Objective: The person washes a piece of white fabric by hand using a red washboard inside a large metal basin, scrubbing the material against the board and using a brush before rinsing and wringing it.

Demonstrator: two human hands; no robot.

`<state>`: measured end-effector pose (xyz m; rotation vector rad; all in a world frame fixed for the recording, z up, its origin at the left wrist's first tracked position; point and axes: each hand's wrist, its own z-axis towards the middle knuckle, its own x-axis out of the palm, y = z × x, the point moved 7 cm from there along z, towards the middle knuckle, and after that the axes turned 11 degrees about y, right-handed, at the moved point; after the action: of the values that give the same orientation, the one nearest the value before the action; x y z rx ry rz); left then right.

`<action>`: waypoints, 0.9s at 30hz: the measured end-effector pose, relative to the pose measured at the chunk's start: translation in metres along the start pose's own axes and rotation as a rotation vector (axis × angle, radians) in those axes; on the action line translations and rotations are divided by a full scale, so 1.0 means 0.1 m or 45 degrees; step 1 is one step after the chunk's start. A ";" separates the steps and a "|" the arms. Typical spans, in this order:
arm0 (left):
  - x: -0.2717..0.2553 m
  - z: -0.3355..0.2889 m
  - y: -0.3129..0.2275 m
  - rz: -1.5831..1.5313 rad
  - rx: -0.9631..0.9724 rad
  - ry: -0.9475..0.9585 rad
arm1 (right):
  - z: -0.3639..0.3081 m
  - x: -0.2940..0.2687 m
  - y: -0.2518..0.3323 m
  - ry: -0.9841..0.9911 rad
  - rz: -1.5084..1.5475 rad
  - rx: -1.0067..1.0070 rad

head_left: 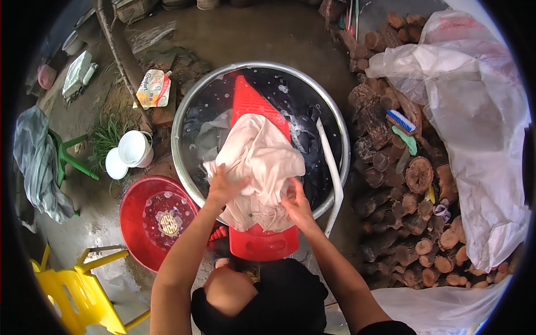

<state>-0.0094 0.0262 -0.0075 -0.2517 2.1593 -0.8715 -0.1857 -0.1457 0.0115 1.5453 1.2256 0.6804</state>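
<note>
A wet, pale cream garment [259,153] lies bunched over a red washboard [259,100]. The board leans across the rim of a large metal basin [187,84], its lower end sticking out toward me. My left hand [224,187] rests on the garment's left side, thumb and fingers spread apart. On its right edge, my right hand [297,202] has its fingers curled around a fold. Dark clothes [304,131] soak in foamy water inside the basin. A white hose or pipe [330,162] hangs over the basin's right rim.
A red tub [134,226] of water stands left of the basin, near a white bucket [135,149] and a yellow chair [84,296]. Stacked logs [419,176] fill the right side, with a blue-bristled brush [401,121] on top and plastic sheeting [486,139] beyond.
</note>
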 end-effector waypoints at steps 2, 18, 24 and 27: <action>0.00 -0.12 -0.27 0.093 0.026 0.024 | 0.02 -0.01 0.07 -0.043 -0.335 -0.015; -0.21 -0.49 -0.68 0.274 0.549 -0.195 | 0.34 -3.00 1.86 -1.012 -1.882 0.054; -0.28 -0.69 -0.66 -0.063 0.626 -0.207 | 0.56 -3.61 2.00 -1.053 -2.086 0.429; -0.47 -0.78 -0.45 -0.095 0.618 -0.359 | 0.86 -3.42 2.11 -0.876 -2.304 0.516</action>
<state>-0.0388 0.0525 0.0866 -0.1952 1.6316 -1.2875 -0.1452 -0.4915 0.2304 0.3149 1.5995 -1.2004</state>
